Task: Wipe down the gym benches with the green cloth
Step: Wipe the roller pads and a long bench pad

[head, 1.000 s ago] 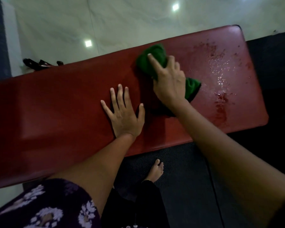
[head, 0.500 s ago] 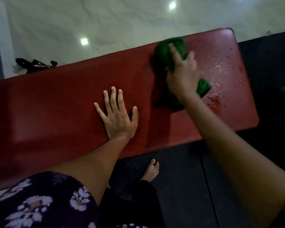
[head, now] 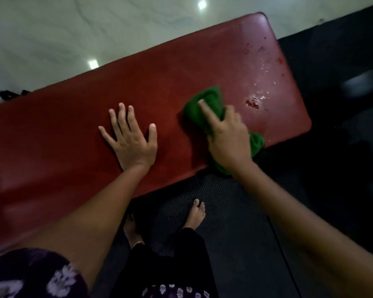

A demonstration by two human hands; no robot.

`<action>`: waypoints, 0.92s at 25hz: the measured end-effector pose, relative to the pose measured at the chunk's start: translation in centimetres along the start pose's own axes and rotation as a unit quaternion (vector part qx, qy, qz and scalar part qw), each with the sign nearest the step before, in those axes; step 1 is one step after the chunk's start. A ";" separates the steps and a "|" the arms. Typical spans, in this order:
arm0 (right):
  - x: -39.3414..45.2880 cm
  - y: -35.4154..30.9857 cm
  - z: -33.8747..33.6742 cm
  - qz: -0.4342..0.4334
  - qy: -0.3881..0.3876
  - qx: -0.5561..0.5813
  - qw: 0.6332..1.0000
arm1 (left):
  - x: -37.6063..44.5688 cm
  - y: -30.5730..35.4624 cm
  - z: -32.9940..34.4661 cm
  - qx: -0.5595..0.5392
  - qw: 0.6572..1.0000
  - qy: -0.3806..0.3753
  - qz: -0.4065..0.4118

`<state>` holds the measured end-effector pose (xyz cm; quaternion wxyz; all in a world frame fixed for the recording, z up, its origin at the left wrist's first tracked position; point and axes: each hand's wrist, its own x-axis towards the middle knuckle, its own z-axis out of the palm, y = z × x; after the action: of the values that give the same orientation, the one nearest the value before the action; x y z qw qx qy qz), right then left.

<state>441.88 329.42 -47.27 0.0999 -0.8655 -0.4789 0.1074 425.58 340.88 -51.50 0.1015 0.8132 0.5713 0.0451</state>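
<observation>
Wiping is the step in hand: the right hand (head: 228,138) presses the cloth (head: 209,104) flat on the bench (head: 73,136), forefinger stretched out along the top and the other fingers curled round the bunched fabric, with the near end of the cloth hanging over the bench's front edge. The left hand (head: 130,136) lies flat beside it, fingers spread, holding nothing (it looks like a brace for the body). Just beyond the cloth, toward the bench's right end, wet droplets (head: 262,82) and a darker smear (head: 252,102) sit unwiped. The next move, by my reading, calls for a firm stroke rightward over that patch, pressing enough to lift the smear rather than spread it.
</observation>
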 end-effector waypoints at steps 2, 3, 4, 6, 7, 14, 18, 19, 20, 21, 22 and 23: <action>-2.0 1.8 0.2 -0.115 0.007 -0.040 0.993 | 0.2 0.2 -0.5 0.005 0.999 -0.031 0.013; -2.2 3.8 -0.3 -0.122 0.017 -0.046 0.991 | 0.4 0.5 -0.8 0.003 0.999 -0.049 0.010; -2.2 5.8 -0.9 -0.082 0.028 -0.041 0.995 | 0.7 0.9 -1.2 -0.003 0.998 -0.065 -0.002; -1.9 8.5 -2.1 0.093 0.042 0.007 0.995 | 1.1 2.4 -1.7 -0.025 0.996 -0.072 -0.042; -1.8 8.6 -2.2 0.171 0.043 0.030 0.984 | 1.3 3.3 -1.9 -0.035 0.996 -0.065 -0.051; -0.9 9.3 -3.0 -0.003 0.034 -0.017 0.999 | 3.8 11.9 0.7 -0.059 0.990 -0.053 0.120; 1.6 11.2 -3.9 0.338 0.083 0.054 0.936 | 3.4 11.7 2.5 -0.015 0.990 -0.034 0.137; 2.2 9.6 -3.5 0.295 0.077 0.035 0.952 | 3.4 11.6 2.6 -0.014 0.990 -0.031 0.136; 2.5 8.2 -3.0 0.214 0.058 0.020 0.975 | 3.3 11.6 2.6 -0.013 0.990 -0.029 0.136; 2.6 7.4 -2.7 0.127 0.032 0.011 0.991 | 3.2 11.6 2.7 -0.013 0.990 -0.025 0.138; 2.9 7.8 -2.6 0.063 0.020 -0.001 0.998 | 3.1 11.7 2.8 -0.014 0.990 -0.018 0.140; 3.4 8.9 -3.1 0.051 0.024 -0.009 0.998 | 3.0 11.7 2.9 -0.016 0.990 -0.014 0.140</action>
<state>451.68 327.42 -47.06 0.0984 -0.8918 -0.4328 0.0871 437.96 339.56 -51.87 0.1148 0.8841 0.4494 0.0564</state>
